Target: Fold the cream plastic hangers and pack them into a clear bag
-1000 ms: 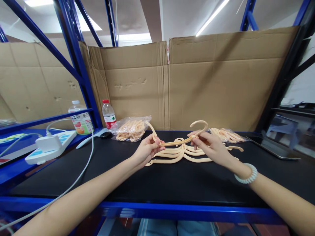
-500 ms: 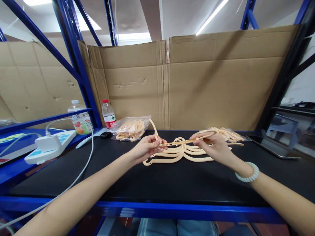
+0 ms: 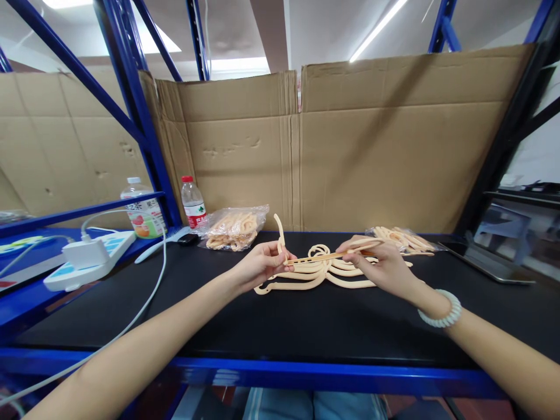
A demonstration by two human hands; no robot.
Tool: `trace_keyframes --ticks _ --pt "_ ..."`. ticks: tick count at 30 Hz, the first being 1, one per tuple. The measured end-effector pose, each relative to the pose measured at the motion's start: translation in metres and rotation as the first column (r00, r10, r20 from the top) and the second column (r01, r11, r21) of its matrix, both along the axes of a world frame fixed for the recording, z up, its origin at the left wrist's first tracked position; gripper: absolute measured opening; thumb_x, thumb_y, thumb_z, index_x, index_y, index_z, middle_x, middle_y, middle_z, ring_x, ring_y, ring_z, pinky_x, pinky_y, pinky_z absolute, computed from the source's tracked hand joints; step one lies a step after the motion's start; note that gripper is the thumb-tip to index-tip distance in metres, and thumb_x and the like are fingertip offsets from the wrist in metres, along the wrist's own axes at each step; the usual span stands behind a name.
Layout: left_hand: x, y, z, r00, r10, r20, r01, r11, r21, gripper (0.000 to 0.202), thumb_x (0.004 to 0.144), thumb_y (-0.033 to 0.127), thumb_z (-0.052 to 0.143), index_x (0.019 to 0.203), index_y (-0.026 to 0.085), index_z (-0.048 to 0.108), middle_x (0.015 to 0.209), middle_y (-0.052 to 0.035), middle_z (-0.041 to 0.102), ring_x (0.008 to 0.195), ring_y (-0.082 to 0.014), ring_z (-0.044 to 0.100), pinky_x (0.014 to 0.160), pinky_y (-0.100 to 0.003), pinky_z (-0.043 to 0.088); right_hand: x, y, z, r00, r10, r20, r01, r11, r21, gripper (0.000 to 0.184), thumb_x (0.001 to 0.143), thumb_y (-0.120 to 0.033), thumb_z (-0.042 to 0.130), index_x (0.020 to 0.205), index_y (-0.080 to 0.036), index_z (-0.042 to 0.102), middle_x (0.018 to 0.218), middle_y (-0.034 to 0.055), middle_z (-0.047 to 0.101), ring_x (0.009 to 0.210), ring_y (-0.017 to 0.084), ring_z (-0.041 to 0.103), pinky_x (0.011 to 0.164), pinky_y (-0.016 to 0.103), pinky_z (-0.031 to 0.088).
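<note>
Cream hanger [image 3: 315, 258] pinched near its ends by left hand [image 3: 262, 263] and right hand [image 3: 380, 261], forearms [image 3: 166, 335] slanting inward, loose hangers [image 3: 301, 286] close by, black tabletop [image 3: 306, 326] spreading to blue front rail [image 3: 306, 374].

Beige clothes hangers [image 3: 301, 286] lie bunched midway across the black-topped table [image 3: 306, 332]. Farther back rest a left plastic bag [image 3: 234, 228] and a right plastic bag [image 3: 405, 239]; a red-capped water bottle [image 3: 193, 204] stands near the former.

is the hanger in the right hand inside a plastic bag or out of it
Out: the hanger is bare in the right hand, with no plastic showing around it; a plastic bag lies further back.
</note>
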State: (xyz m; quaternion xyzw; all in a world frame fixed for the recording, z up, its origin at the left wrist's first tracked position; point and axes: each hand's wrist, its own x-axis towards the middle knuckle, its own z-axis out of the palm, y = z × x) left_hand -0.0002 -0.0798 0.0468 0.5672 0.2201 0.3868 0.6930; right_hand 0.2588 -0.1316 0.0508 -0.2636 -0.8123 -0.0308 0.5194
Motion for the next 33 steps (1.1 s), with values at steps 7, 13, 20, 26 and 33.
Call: trace_keyframes --ticks 7,13,20,26,33 --pt "0.004 -0.005 -0.002 0.998 0.064 0.004 -0.064 0.996 0.069 0.033 0.06 0.028 0.084 0.069 0.011 0.057 0.073 -0.0065 0.065 0.059 -0.0117 0.061 0.061 -0.022 0.05 -0.003 -0.002 -0.004 1.0 0.027 -0.003 -0.027 0.998 -0.052 0.018 0.088 -0.019 0.054 0.078 -0.02 0.067 0.086 0.0044 0.071 0.083 0.019 0.066 0.075 0.033 0.054" --pt "0.01 -0.007 -0.01 0.971 0.238 0.029 -0.239 0.955 0.174 0.036 0.06 0.03 0.082 0.066 0.013 0.051 0.064 -0.0012 0.062 0.051 -0.0079 0.056 0.051 -0.017 0.044 -0.01 -0.006 -0.007 0.999 0.006 -0.054 -0.01 0.997 -0.073 0.017 0.088 -0.02 0.055 0.078 -0.021 0.068 0.084 0.0031 0.071 0.082 0.018 0.067 0.073 0.029 0.055" --pt "0.015 -0.01 -0.013 0.91 0.395 0.129 -0.415 0.881 0.226 0.032 0.06 0.027 0.081 0.068 0.012 0.054 0.069 -0.0023 0.066 0.055 -0.0091 0.059 0.055 -0.019 0.048 -0.014 -0.008 -0.009 0.98 0.014 -0.198 -0.065 0.966 -0.252 0.011 0.089 -0.027 0.054 0.091 -0.017 0.058 0.087 0.0049 0.063 0.066 0.012 0.063 0.056 0.023 0.053" --pt "0.014 -0.011 -0.009 0.929 0.345 0.135 -0.356 0.932 0.072 0.04 0.056 0.024 0.084 0.066 0.013 0.047 0.08 -0.0036 0.068 0.069 -0.0131 0.067 0.066 -0.02 0.053 -0.01 0.0 -0.006 0.937 -0.013 -0.348 -0.116 0.93 -0.347 0.015 0.089 -0.031 0.056 0.092 -0.018 0.05 0.07 0.0003 0.06 0.054 0.011 0.056 0.05 0.023 0.047" --pt "0.019 -0.031 -0.01 0.962 0.104 -0.254 -0.082 0.992 0.094 0.027 0.074 0.03 0.067 0.072 0.016 0.044 0.07 -0.0041 0.065 0.048 -0.0094 0.058 0.046 -0.018 0.044 0.003 0.013 0.003 0.885 -0.082 -0.458 -0.086 0.938 -0.335 0.024 0.079 -0.037 0.065 0.083 -0.017 0.054 0.079 0.0022 0.056 0.064 0.012 0.057 0.057 0.026 0.052"
